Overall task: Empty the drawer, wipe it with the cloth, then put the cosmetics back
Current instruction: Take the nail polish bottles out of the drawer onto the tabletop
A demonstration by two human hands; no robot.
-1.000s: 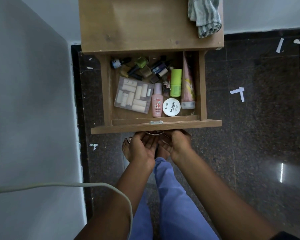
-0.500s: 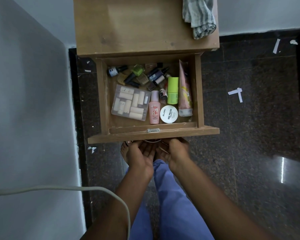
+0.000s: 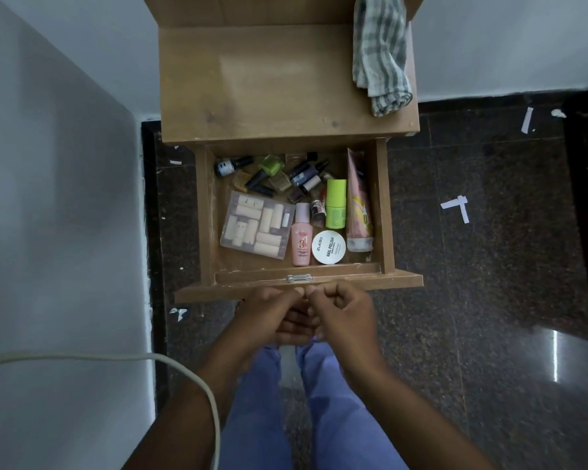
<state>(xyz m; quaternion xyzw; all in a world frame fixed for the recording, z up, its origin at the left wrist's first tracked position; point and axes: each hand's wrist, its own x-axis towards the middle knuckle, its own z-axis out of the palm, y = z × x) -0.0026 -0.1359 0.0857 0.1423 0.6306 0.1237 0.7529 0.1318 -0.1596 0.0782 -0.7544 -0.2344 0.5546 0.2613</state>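
Observation:
The wooden drawer (image 3: pixel 370 283) stands pulled out of the bedside cabinet (image 3: pixel 252 89). Inside lie a clear case of beige rollers (image 3: pixel 255 228), a pink bottle (image 3: pixel 300 242), a white nail-polish jar (image 3: pixel 329 247), a green stick (image 3: pixel 336 203), a pink tube (image 3: pixel 358 205) and several small nail polish bottles (image 3: pixel 272 171) at the back. A striped grey cloth (image 3: pixel 381 52) rests on the cabinet top, far right. My left hand (image 3: pixel 269 310) and my right hand (image 3: pixel 343 310) hover side by side just in front of the drawer's front panel, fingers curled, nothing in them.
A grey wall (image 3: pixel 65 232) runs close along the left. A white cable (image 3: pixel 116 357) crosses my left forearm. The dark stone floor (image 3: pixel 489 300) to the right carries scraps of white paper (image 3: pixel 455 206). My legs are below the hands.
The drawer has slid farther out toward me. Both hands have come up from under the front panel, off the handle, and now sit curled in front of it.

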